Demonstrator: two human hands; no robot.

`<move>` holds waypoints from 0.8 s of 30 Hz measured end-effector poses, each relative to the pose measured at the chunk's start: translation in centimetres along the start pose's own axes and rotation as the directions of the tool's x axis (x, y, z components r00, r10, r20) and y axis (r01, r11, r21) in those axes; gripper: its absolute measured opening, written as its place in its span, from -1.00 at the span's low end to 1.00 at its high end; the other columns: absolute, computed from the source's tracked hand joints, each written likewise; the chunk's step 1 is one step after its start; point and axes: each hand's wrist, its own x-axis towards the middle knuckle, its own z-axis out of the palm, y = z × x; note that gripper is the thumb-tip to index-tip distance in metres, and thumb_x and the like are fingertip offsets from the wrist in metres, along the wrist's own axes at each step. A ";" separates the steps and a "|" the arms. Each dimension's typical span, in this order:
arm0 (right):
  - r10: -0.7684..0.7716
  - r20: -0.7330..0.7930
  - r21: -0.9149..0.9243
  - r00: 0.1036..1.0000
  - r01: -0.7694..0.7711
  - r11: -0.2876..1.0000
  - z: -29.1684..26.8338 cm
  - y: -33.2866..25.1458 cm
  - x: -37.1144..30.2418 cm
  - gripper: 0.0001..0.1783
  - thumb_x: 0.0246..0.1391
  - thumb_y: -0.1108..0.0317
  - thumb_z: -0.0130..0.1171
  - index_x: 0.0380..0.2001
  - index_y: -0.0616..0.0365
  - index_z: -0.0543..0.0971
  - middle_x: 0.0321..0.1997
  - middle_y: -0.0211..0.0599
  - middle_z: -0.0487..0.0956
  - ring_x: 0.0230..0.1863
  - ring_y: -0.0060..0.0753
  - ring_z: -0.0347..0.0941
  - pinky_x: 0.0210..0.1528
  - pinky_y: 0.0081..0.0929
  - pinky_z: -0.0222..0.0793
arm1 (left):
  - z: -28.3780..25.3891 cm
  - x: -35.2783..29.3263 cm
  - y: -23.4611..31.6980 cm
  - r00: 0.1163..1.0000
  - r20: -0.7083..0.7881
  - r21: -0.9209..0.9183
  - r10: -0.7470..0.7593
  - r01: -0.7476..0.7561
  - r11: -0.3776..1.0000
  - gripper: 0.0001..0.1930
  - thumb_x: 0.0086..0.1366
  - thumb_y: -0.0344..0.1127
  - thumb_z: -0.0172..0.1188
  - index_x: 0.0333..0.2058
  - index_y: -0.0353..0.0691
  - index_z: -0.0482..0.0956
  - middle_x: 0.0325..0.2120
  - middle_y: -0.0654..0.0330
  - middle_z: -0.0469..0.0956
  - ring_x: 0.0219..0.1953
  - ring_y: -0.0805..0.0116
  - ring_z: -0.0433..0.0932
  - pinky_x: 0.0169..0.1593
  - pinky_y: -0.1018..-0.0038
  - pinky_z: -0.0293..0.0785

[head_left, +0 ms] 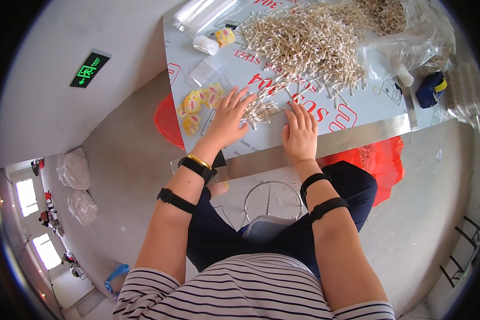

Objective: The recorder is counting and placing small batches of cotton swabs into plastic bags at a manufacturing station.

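Observation:
A small bunch of cotton swabs [261, 111] lies on the metal-topped table [282, 141] between my two hands. My left hand [228, 118] rests at the left end of the bunch, its fingers spread and the thumb apart. On the other side, my right hand [302, 132] lies palm down with its fingers stretched out, just right of the bunch. Beyond both hands spreads a large heap of cotton swabs [309, 45]. Several yellow printed labels [193, 109] are scattered left of my left hand, and a clear plastic box [205, 72] lies behind them.
At the far left stand a white round container [206, 45], a yellow label roll [225, 37] and clear plastic sleeves [200, 16]. A clear bag [400, 53] and a navy tape dispenser [431, 89] sit at the right. Red bags [168, 121] hang or lie below the table.

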 end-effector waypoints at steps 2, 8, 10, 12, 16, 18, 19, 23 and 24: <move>0.006 0.000 0.004 1.000 -0.006 1.000 0.0 -0.1 0.0 -0.53 0.24 0.31 0.14 0.22 0.03 0.51 0.49 -0.30 0.40 0.55 -0.22 0.24 0.59 -0.03 0.04 | 0.3 0.6 -0.3 0.999 0.052 -0.012 0.001 0.000 1.000 -0.20 0.15 -0.41 0.39 0.40 -0.04 0.36 0.34 0.15 0.38 0.40 0.07 0.32 0.45 0.06 0.17; 0.003 -0.012 0.015 1.000 -0.003 1.000 -0.2 -0.1 0.1 -0.54 0.22 0.33 0.15 0.20 0.03 0.52 0.49 -0.32 0.40 0.54 -0.22 0.24 0.59 -0.04 0.03 | 0.9 3.1 -0.5 0.987 0.159 -0.009 -0.021 0.023 1.000 -0.28 0.09 -0.31 0.54 0.25 -0.06 0.48 0.02 0.24 0.56 0.16 0.19 0.51 0.28 0.16 0.28; 0.004 -0.010 0.018 1.000 -0.004 1.000 -0.2 -0.2 0.1 -0.54 0.23 0.33 0.15 0.20 0.03 0.52 0.50 -0.32 0.39 0.54 -0.22 0.25 0.59 -0.04 0.04 | 1.1 3.6 -1.0 0.985 0.171 -0.060 -0.023 0.034 0.998 -0.37 0.07 -0.27 0.57 0.14 -0.05 0.57 -0.09 0.28 0.60 0.07 0.21 0.56 0.21 0.18 0.31; 0.004 -0.013 0.024 1.000 -0.003 1.000 -0.1 -0.2 0.1 -0.54 0.23 0.33 0.15 0.20 0.04 0.52 0.50 -0.32 0.39 0.54 -0.22 0.25 0.59 -0.04 0.04 | 1.2 4.1 -1.1 0.987 0.155 -0.061 -0.039 0.049 0.997 -0.64 0.10 -0.23 0.57 -0.14 -0.05 0.66 -0.24 0.32 0.65 -0.06 0.25 0.61 0.12 0.22 0.30; 0.007 -0.009 0.016 1.000 -0.007 1.000 -0.1 -0.1 0.0 -0.54 0.22 0.33 0.16 0.20 0.04 0.52 0.51 -0.32 0.38 0.54 -0.22 0.24 0.60 -0.05 0.03 | 0.5 4.4 -0.5 0.975 0.187 -0.090 -0.120 0.139 0.986 -0.73 0.12 -0.17 0.56 -0.27 -0.05 0.68 -0.31 0.32 0.66 -0.15 0.26 0.63 0.09 0.24 0.29; 0.010 -0.006 0.015 1.000 -0.010 1.000 -0.1 -0.1 0.0 -0.53 0.22 0.33 0.16 0.20 0.04 0.51 0.51 -0.32 0.39 0.54 -0.23 0.24 0.60 -0.05 0.03 | -0.1 4.2 -0.4 0.964 0.225 -0.051 -0.141 0.156 0.986 -0.72 0.13 -0.13 0.55 -0.25 -0.04 0.70 -0.36 0.33 0.66 -0.21 0.27 0.64 0.06 0.24 0.28; 0.009 -0.003 0.013 1.000 -0.009 1.000 -0.1 -0.1 0.0 -0.53 0.22 0.33 0.16 0.20 0.04 0.51 0.50 -0.32 0.39 0.54 -0.23 0.24 0.60 -0.05 0.03 | -0.3 3.8 -0.4 0.964 0.225 -0.049 -0.141 0.156 0.986 -0.72 0.13 -0.13 0.55 -0.25 -0.04 0.70 -0.36 0.33 0.66 -0.21 0.27 0.64 0.06 0.24 0.28; 0.012 -0.006 0.020 1.000 -0.012 1.000 0.0 0.1 -0.1 -0.53 0.21 0.33 0.17 0.20 0.04 0.52 0.50 -0.31 0.40 0.54 -0.23 0.24 0.60 -0.04 0.04 | 0.0 0.9 0.4 0.989 -0.013 0.037 -0.144 0.145 0.989 -0.57 0.20 -0.19 0.50 0.02 -0.10 0.64 -0.08 0.19 0.62 0.01 0.14 0.59 0.25 0.13 0.30; 0.014 -0.012 0.026 1.000 -0.014 1.000 0.0 0.0 0.0 -0.53 0.21 0.33 0.17 0.20 0.03 0.52 0.50 -0.31 0.40 0.54 -0.23 0.24 0.59 -0.04 0.05 | 0.2 -0.1 0.8 0.980 -0.120 0.074 -0.156 0.166 0.983 -0.47 0.23 -0.21 0.47 0.16 -0.15 0.58 0.07 0.10 0.58 0.13 0.06 0.55 0.33 0.07 0.28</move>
